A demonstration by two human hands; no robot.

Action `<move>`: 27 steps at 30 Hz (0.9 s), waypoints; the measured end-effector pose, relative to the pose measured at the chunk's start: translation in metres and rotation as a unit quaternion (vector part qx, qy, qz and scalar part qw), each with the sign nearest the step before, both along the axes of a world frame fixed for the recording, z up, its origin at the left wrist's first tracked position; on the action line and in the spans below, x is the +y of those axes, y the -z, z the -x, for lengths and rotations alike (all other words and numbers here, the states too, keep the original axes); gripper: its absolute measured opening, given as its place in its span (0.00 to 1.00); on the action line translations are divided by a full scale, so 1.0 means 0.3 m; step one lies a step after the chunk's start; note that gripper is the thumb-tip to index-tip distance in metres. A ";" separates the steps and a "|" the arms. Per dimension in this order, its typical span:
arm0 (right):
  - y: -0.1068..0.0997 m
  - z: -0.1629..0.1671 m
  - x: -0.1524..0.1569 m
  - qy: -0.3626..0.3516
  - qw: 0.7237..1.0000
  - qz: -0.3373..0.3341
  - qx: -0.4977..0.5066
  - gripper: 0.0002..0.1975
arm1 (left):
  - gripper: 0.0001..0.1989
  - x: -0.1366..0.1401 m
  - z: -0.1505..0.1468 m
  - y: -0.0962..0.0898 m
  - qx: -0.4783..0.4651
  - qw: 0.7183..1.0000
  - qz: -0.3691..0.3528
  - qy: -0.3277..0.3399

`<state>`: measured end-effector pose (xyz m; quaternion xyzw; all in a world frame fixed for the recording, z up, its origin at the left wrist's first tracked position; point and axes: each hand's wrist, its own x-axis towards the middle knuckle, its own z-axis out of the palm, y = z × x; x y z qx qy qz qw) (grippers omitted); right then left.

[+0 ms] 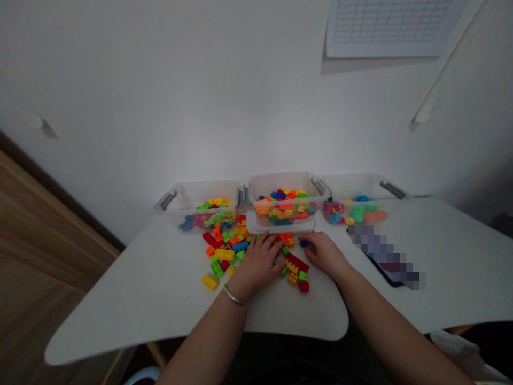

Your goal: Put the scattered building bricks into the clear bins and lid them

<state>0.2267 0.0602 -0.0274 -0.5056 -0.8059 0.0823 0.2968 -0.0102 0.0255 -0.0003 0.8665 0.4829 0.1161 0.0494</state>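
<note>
Loose toy building bricks lie in a pile on the white table, among them a yellow brick (pixel 224 254), a blue brick (pixel 241 246) and a long dark red brick (pixel 297 262). My left hand (pixel 262 262) rests palm down over the middle of the pile, its fingers spread and covering some bricks. At the pile's right edge, my right hand (pixel 324 254) has its thumb and fingertips curled around a small dark blue brick (pixel 304 243). Part of that brick is hidden by the fingers.
Behind the pile stand three clear plastic boxes: a left box (pixel 208 187), a middle box (pixel 280 182) on a lid (pixel 276 227), and a right box (pixel 352 182), all holding colourful pieces. A phone (pixel 385 259), its screen blurred, lies right of my right hand.
</note>
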 end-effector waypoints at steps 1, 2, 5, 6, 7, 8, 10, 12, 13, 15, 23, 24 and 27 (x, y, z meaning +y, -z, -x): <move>-0.003 -0.003 0.000 0.001 1.000 0.006 0.002 0.15 | 0.27 0.000 0.000 0.000 -0.001 1.000 0.000 0.000; -0.005 -0.006 0.001 0.003 1.000 0.013 0.006 0.13 | 0.27 0.001 0.000 0.000 -0.001 1.000 0.002 0.000; -0.015 -0.009 0.000 0.004 0.999 0.020 0.041 0.11 | 0.27 0.003 0.000 -0.002 0.000 1.000 0.005 0.002; -0.022 -0.007 -0.002 0.004 0.998 0.009 0.061 0.11 | 0.27 0.004 0.000 -0.003 0.001 1.000 0.005 0.003; -0.032 -0.004 -0.005 0.007 0.996 -0.011 0.087 0.10 | 0.28 0.005 0.000 -0.002 0.002 1.000 0.003 0.003; -0.047 0.001 -0.009 0.012 0.992 -0.040 0.116 0.10 | 0.28 0.005 0.001 -0.001 0.003 1.000 0.001 0.004; -0.091 0.013 -0.017 0.031 0.979 -0.104 0.173 0.09 | 0.28 0.007 0.002 0.002 0.003 1.000 -0.005 0.004; -0.151 0.022 -0.021 0.050 0.963 -0.153 0.216 0.09 | 0.28 0.009 0.003 0.007 0.002 1.000 -0.010 0.005; -0.185 0.025 -0.019 0.057 0.956 -0.169 0.233 0.10 | 0.28 0.009 0.004 0.010 0.002 1.000 -0.010 0.005; -0.250 0.027 -0.002 0.070 0.944 -0.192 0.259 0.10 | 0.28 0.010 0.005 0.014 0.002 1.000 -0.008 0.004; -0.364 0.021 0.195 0.130 0.943 -0.180 0.248 0.12 | 0.27 0.004 0.006 0.010 0.003 1.000 -0.004 -0.002; -0.364 0.021 0.220 0.131 0.947 -0.170 0.240 0.13 | 0.27 0.001 0.006 0.006 0.002 1.000 -0.004 -0.002; -0.353 0.016 0.272 0.112 0.960 -0.128 0.224 0.15 | 0.27 -0.007 0.007 -0.007 0.002 1.000 -0.001 -0.004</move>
